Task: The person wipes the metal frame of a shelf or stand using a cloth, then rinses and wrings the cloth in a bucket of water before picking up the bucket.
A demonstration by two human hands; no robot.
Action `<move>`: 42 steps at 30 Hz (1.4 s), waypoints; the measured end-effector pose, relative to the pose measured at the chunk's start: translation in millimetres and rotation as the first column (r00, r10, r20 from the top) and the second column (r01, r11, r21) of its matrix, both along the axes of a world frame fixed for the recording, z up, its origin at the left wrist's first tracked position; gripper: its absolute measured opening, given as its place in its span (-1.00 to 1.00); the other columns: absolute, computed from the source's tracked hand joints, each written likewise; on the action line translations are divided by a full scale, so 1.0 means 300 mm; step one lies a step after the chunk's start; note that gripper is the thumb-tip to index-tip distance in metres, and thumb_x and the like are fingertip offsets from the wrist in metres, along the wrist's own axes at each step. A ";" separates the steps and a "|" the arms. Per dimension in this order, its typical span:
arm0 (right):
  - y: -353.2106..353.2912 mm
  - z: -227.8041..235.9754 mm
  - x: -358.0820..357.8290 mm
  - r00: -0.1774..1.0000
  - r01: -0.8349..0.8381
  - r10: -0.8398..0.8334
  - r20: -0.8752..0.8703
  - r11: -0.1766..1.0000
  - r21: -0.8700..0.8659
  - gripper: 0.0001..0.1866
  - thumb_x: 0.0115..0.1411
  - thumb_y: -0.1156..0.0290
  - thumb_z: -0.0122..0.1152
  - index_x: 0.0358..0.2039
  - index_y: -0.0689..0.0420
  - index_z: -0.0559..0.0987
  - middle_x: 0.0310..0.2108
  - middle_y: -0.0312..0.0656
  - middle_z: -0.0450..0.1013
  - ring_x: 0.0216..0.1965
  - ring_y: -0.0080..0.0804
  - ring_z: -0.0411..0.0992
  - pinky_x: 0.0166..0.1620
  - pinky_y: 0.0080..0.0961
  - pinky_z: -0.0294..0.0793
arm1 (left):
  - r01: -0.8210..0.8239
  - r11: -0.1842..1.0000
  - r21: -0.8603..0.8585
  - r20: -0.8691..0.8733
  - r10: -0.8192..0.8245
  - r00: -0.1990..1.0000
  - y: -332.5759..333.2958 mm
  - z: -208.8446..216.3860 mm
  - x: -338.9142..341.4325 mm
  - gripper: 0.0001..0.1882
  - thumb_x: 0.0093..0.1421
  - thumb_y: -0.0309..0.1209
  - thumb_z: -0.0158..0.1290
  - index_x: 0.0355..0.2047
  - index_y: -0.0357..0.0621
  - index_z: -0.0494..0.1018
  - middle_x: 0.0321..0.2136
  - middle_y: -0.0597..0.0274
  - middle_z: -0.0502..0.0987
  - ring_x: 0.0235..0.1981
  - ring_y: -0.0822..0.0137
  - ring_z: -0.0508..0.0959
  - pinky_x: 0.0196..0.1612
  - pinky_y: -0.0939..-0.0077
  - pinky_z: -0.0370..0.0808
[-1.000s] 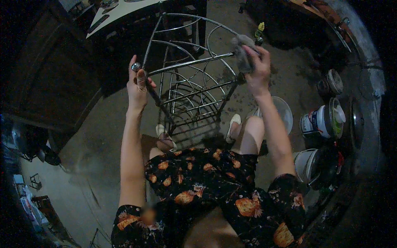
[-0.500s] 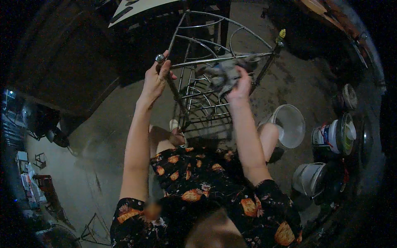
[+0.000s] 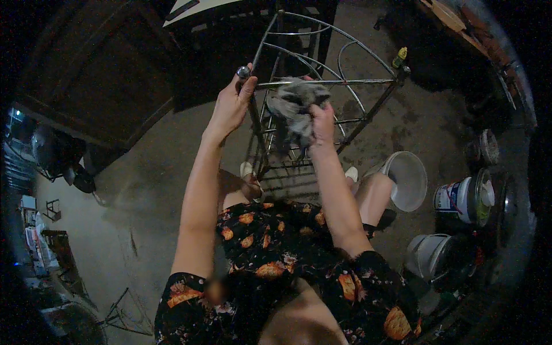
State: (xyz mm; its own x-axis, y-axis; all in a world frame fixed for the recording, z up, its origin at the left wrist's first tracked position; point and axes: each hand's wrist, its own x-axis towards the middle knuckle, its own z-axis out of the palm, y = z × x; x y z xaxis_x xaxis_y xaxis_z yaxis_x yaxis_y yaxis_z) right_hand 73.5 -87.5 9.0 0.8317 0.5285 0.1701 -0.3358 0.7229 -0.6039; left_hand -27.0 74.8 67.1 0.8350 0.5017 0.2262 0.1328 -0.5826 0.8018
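In front of me stands a shiny metal tube rack, with curved bars and several tiers reaching down to the floor. My left hand is closed around its near left corner post, just beside the round ball knob. A crumpled grey rag is bunched in my right hand, pressed on the rack's upper front bar. The rag covers part of that bar and the tiers under it.
An open white bucket stands on the floor by my right knee. Further right are a labelled paint bucket and a lidded pale bucket. A small yellow bottle is past the rack's right corner. A dark wooden panel rises at the left.
My right hand and the rag have slid left along the front bar. The left hand keeps its hold on the corner post. The view has shifted slightly.
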 end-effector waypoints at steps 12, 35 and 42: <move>0.227 -0.132 -0.043 0.961 0.145 -0.043 0.273 0.920 -0.365 -0.71 -0.05 0.60 0.11 -0.24 0.35 0.48 -0.31 -0.15 0.50 -0.33 -0.43 0.45 -0.27 -0.49 0.45 | -0.072 0.997 0.021 0.001 0.072 0.997 -0.010 0.018 0.004 -0.38 0.21 0.10 -0.15 0.17 0.03 0.22 -0.23 0.05 0.47 -0.18 0.19 0.44 -0.04 0.44 0.30; 0.197 -0.100 0.022 0.919 0.163 0.120 0.375 0.751 -0.640 -0.77 -0.01 0.46 0.14 -0.32 0.28 0.49 -0.40 -0.26 0.48 -0.42 -0.51 0.39 -0.27 -0.58 0.37 | 0.004 1.000 -0.028 -0.014 -0.004 1.000 0.003 -0.031 -0.008 -0.26 0.17 0.29 -0.40 0.21 0.14 0.14 -0.05 -0.07 0.41 -0.01 0.01 0.40 0.01 0.31 0.29; 0.118 -0.106 0.128 0.962 -0.268 0.237 -0.139 0.921 -0.284 -0.83 -0.01 0.41 0.15 -0.41 0.22 0.57 -0.41 -0.21 0.52 -0.39 -0.39 0.49 -0.31 -0.47 0.47 | -0.075 0.992 0.105 -0.099 0.085 0.991 -0.006 -0.002 -0.017 -0.32 0.21 0.23 -0.36 0.15 0.05 0.19 -0.29 -0.08 0.50 -0.18 -0.10 0.47 -0.12 0.21 0.36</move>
State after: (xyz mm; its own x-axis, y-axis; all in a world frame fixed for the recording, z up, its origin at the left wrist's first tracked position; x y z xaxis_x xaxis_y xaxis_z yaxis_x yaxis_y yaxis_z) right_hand 112.0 -52.1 -22.8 0.6687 0.7361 -0.1048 -0.5532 0.3984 -0.7316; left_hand -32.1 72.9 66.5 0.8146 0.5468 0.1938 0.2613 -0.6441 0.7189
